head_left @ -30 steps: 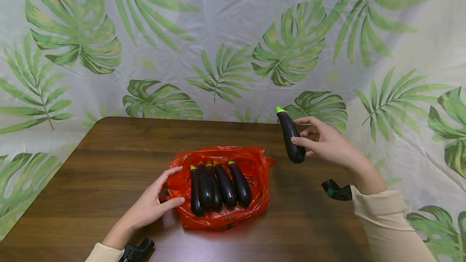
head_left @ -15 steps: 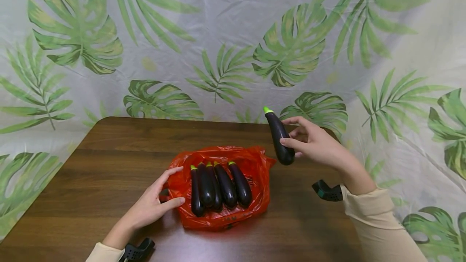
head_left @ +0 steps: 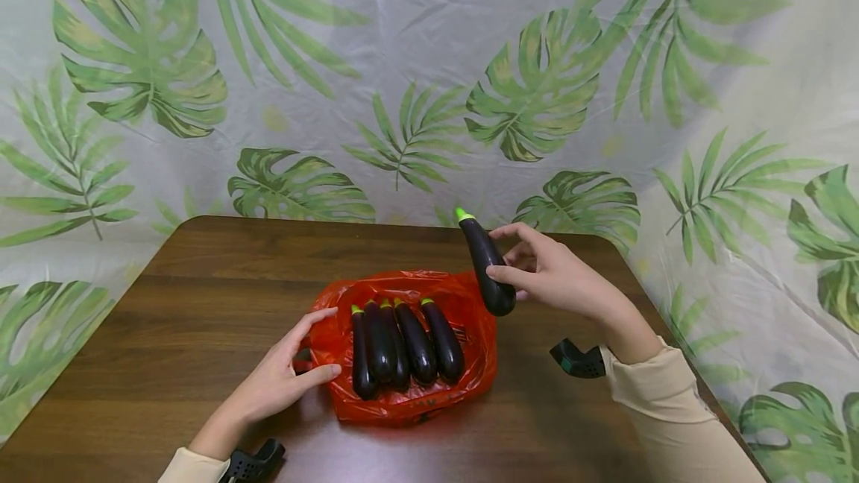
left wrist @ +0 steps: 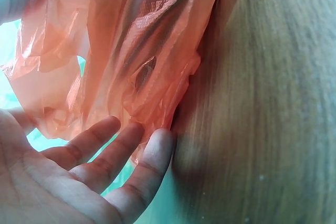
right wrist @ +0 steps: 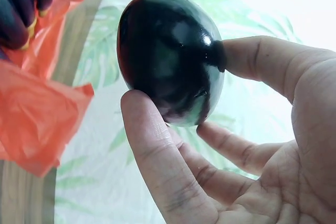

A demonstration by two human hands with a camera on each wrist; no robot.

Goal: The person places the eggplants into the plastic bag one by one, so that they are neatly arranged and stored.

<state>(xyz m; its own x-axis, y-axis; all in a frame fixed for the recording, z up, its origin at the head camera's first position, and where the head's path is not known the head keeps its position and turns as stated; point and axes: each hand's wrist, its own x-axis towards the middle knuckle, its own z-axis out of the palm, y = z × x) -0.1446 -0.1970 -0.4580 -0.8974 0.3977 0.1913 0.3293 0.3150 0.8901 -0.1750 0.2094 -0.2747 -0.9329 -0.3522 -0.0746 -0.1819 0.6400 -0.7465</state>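
My right hand (head_left: 546,274) holds an eggplant (head_left: 486,263) in the air at the right rim of the red plastic bag (head_left: 479,364). Its green stem end points up and to the left. In the right wrist view, thumb and fingers pinch the glossy round end of that eggplant (right wrist: 168,56). Several more eggplants (head_left: 419,345) lie side by side inside the bag, stems away from me. At the bag's left side rests my left hand (head_left: 282,371), thumb and index finger spread apart. The left wrist view has its relaxed fingers (left wrist: 139,182) touching the crinkled bag (left wrist: 157,87).
The bag stands on a brown wooden table (head_left: 221,282). Behind and to the right hangs a pale cloth (head_left: 416,36) with green leaf prints. Black wrist devices (head_left: 577,358) sit on both forearms.
My right hand has moved left and slightly down with the eggplant, from beyond the bag's right side to over its right rim. The left hand and bag stay put.
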